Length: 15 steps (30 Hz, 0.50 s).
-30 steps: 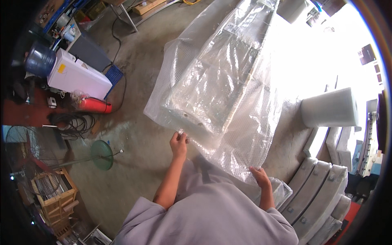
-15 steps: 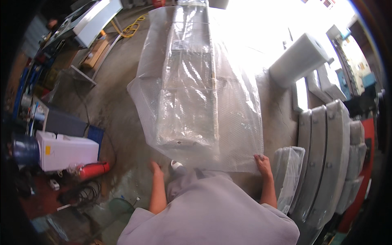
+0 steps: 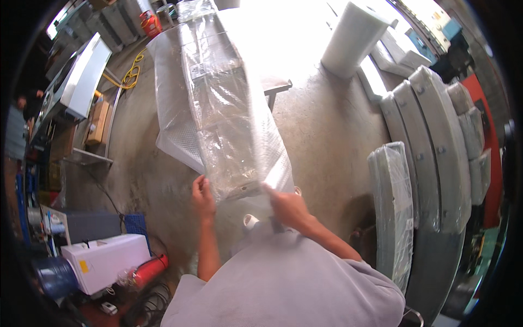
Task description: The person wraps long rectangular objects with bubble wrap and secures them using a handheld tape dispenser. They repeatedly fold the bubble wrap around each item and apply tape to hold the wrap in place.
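I hold a long clear plastic bag [image 3: 231, 117] by its near end; it stretches away from my fingers over the concrete floor [image 3: 327, 125]. Inside it lies a long pale panel, filling most of the bag's length, with a small label near the far end. My left hand [image 3: 202, 196] has its fingers closed on the bag's near left corner. My right hand [image 3: 287, 207] presses its fingers on the near right edge, pinching the plastic. Under the bag, left of my fingers, a white sheet of bubble wrap [image 3: 177, 141] sticks out. Far beyond my right fingers stands a white foam roll [image 3: 354, 38]. To the right of my right hand lean curved grey panels [image 3: 436, 141], the nearest wrapped in plastic [image 3: 393, 207]. Behind my left hand sit a white canister [image 3: 106, 261] and a red fire extinguisher [image 3: 148, 270].
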{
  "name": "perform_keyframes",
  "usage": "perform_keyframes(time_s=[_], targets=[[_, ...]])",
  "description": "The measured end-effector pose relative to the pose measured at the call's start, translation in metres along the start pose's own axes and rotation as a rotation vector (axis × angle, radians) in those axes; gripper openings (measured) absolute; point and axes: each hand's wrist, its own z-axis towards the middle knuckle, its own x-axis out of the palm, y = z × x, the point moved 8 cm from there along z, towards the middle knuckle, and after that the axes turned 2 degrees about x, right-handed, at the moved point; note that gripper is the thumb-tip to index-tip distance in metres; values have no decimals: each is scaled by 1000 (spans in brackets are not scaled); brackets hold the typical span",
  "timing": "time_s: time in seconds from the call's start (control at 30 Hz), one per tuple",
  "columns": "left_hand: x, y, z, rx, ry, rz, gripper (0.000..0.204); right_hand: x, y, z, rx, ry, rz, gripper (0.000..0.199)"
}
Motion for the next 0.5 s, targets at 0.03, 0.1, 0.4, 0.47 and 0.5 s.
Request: perform_keyframes(time_s=[0.03,0.1,0.4,0.47,0.5], targets=[[20,-19,-7,15,113,-116,48,20,9,7,-15,27,-12,62],[57,-47,-22,-7,267,-118,56,56,13,17,-1,53,-33,57],[115,-8,-2,22,427,341,35,153,-7,34,-35,228,-95,52],[118,-10,-2,276,427,481,29,152,-8,25,-12,292,73,62],[114,-9,-3,338,389,540,30,144,-7,20,-48,273,97,57]])
